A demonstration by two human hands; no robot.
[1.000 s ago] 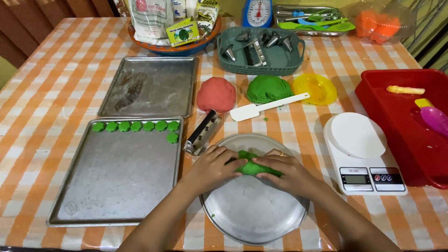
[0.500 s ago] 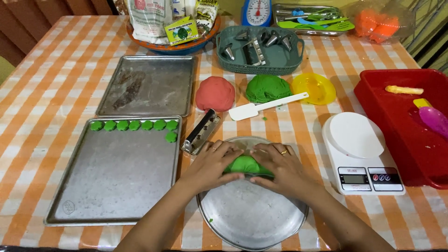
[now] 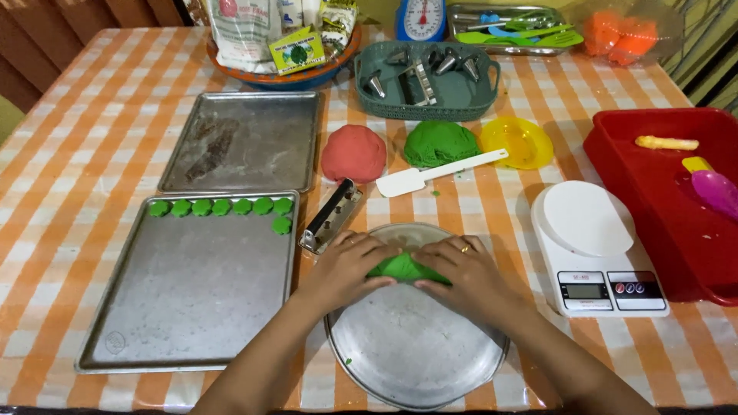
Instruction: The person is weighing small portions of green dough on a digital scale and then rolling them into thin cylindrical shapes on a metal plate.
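Left hand (image 3: 350,265) and right hand (image 3: 461,269) pressed down together, cupping a lump of green dough (image 3: 403,267) on the far part of the round metal plate (image 3: 415,361) at the table's near edge. Just left, a baking tray (image 3: 184,307) with small green pieces (image 3: 223,207) along its far edge. White scale (image 3: 596,246) to the right.

A white scale (image 3: 596,250) sits near the table's right edge, beside a red tub (image 3: 615,165); a teal basket (image 3: 427,100) stands by the far edge.
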